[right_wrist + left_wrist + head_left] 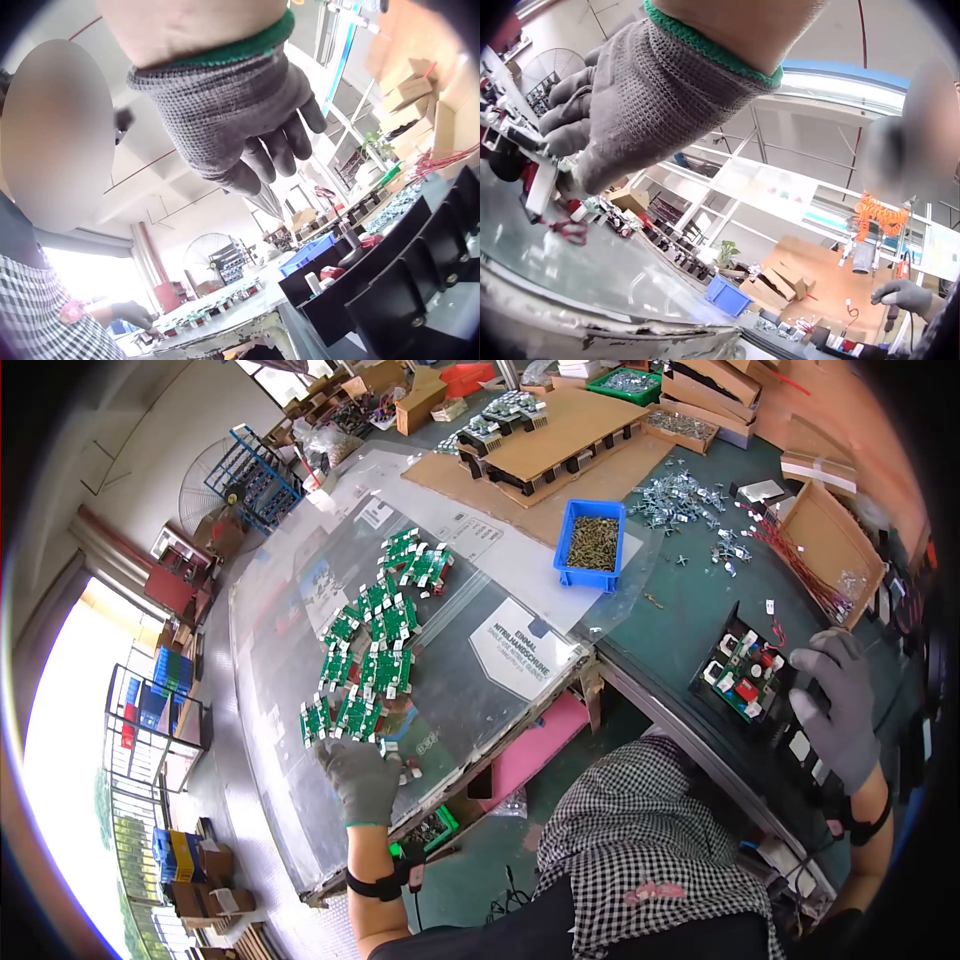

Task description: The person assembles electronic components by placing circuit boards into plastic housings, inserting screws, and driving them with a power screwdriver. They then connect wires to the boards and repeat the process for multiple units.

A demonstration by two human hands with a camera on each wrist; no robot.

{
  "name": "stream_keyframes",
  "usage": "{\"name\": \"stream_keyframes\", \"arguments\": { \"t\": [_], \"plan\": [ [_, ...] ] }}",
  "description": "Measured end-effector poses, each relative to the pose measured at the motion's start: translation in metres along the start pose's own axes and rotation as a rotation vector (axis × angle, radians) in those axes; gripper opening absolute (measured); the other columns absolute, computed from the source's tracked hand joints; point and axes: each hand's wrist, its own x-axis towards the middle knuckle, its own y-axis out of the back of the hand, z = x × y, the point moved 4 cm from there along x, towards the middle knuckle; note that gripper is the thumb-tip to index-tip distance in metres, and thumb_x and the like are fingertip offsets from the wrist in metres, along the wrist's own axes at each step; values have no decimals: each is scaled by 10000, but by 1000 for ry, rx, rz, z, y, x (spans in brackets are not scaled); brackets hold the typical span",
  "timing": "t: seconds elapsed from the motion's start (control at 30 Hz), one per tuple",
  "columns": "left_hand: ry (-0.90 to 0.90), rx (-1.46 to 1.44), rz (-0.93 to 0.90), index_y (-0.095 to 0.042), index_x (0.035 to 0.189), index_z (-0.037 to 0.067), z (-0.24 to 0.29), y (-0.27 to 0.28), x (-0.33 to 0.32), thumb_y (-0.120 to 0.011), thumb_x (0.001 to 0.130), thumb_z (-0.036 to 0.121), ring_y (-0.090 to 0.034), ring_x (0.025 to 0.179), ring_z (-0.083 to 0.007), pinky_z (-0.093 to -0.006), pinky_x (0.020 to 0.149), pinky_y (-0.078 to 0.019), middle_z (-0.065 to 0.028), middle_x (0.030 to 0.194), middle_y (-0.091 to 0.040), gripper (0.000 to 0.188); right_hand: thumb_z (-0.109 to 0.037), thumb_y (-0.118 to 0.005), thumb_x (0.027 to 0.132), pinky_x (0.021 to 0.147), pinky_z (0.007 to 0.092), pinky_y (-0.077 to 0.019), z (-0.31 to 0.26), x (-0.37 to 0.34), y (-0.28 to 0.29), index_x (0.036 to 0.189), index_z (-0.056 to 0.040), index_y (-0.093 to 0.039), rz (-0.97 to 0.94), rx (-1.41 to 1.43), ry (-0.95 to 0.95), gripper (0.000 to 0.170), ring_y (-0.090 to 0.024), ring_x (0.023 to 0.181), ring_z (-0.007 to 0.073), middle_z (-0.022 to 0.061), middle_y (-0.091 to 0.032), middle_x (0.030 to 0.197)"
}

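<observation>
In the head view several green circuit boards [385, 620] lie in rows on the plastic-covered table. My left hand [362, 782], in a grey glove, is at the near end of these rows. The left wrist view shows its thumb and fingers [566, 139] closed round a circuit board with a white part [541, 187] and red wires; the glove hides much of it. My gloved right hand [838, 705] hangs beside a black housing [712, 678] with a populated board [745, 675] inside. In the right wrist view its fingers [277, 154] are loosely bent and hold nothing.
A blue bin [590, 578] of small screws stands mid-table, with loose metal parts [680, 500] behind it. Red wires lie by an open cardboard box [835, 550] at the right. Black housings [390, 292] stand in a row below the right hand. The table edge [480, 755] runs nearby.
</observation>
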Motion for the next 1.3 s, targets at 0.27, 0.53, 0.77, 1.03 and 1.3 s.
{"name": "stream_keyframes", "arguments": {
  "t": [0.27,0.53,0.77,1.03,1.3],
  "plan": [
    [-394,-1031,280,-682,992,12,-17,69,-15,-607,856,144,-599,986,-352,-431,911,-449,-171,1022,-668,205,-132,-645,735,919,479,-433,-40,2,14,930,-94,-665,20,143,297,200,-577,869,272,53,-571,814],
    [-1694,-1283,150,-612,1121,-4,202,157,-33,-651,857,43,-582,1039,-383,-475,963,-432,-172,1122,-626,272,-256,-676,799,880,357,-493,-72,-28,4,1017,-172,-661,-32,-70,455,234,-596,811,156,-28,-563,852],
    [-2102,-1000,-147,-651,1077,-17,316,213,-84,-606,932,171,-614,958,-320,-416,920,-455,-140,1100,-656,241,-253,-581,759,730,320,-427,-54,-108,24,849,-140,-585,-156,-200,202,144,-532,787,148,-23,-503,780],
    [-2128,-971,16,-710,1015,72,347,274,-150,-616,870,281,-567,765,-284,-397,801,-444,-102,845,-638,271,-247,-611,686,745,359,-405,-36,-172,28,824,-160,-590,-12,-384,-144,164,-487,757,161,-18,-440,741],
    [-2090,-1146,-27,-670,1097,79,423,294,-182,-547,966,231,-622,769,-343,-447,730,-471,-132,752,-656,235,-192,-721,724,898,420,-418,25,-171,15,874,-106,-655,88,-219,-439,184,-574,850,227,31,-574,782]
  ]
}}
